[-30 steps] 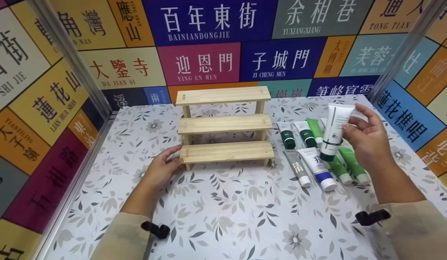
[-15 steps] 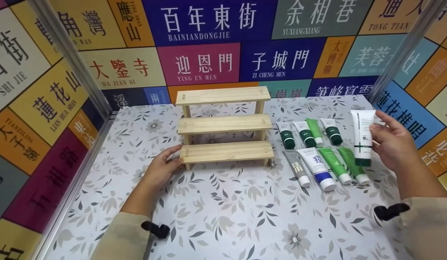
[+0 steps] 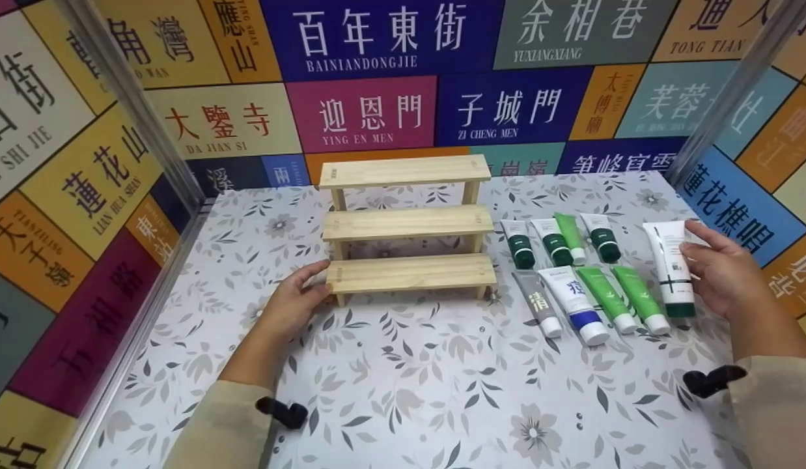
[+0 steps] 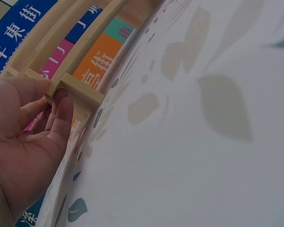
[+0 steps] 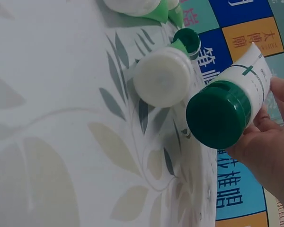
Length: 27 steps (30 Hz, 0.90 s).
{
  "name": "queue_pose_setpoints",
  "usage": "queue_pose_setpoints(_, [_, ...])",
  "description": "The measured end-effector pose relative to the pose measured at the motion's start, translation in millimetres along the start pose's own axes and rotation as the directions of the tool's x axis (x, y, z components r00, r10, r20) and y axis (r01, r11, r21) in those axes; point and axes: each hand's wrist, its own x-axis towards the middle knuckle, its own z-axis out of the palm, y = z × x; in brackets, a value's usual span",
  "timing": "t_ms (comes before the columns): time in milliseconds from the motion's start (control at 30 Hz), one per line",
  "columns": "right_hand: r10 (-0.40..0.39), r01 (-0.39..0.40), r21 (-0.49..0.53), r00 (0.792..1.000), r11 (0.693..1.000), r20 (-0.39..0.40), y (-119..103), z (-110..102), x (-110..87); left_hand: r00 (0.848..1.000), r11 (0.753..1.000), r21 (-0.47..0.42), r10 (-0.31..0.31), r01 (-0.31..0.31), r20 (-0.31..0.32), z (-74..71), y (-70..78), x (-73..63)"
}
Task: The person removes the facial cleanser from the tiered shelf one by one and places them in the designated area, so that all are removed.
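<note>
A white squeeze tube point(image 3: 668, 264) with a dark green cap is pinched in my right hand point(image 3: 725, 277), at the right end of the group of tubes. In the right wrist view, the tube's green cap point(image 5: 217, 116) faces the camera and the thumb and fingers hold its side. My left hand point(image 3: 297, 303) grips the left end of the lowest step of a three-tier wooden stand point(image 3: 409, 273). From the left wrist, thumb and fingertips show pinching the end of that wooden board point(image 4: 80, 90).
Left of the held tube lie two green tubes point(image 3: 640, 299), a white tube with a blue cap point(image 3: 575, 306) and a grey tube point(image 3: 538, 305). Behind them is a row with green-capped white tubes point(image 3: 599, 238) and a slim green tube point(image 3: 569, 238). Printed panels wall the patterned table point(image 3: 403, 391).
My right hand has carried the white tube right and lower, from over the other tubes to beside them. The left hand stays on the stand.
</note>
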Motion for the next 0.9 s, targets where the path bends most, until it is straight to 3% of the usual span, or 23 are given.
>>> queue_pose_setpoints(400, [0.075,-0.09,-0.191,0.994,0.978,-0.083,11.0,-10.6,22.0,1.0,1.0,-0.01,-0.001,0.001,-0.004,0.2,-1.2,-0.4])
queue_pose_setpoints(733, [0.047,-0.111,-0.399,0.985,0.91,-0.166,18.4,-9.0,37.0,1.0,1.0,0.019,0.024,-0.024,-0.001,0.2,-1.5,-1.3])
queue_pose_setpoints(900, [0.025,-0.1,-0.473,0.986,0.875,-0.163,20.2,-10.1,41.0,1.0,0.999,0.028,0.03,-0.03,-0.002,0.1,-1.5,-0.9])
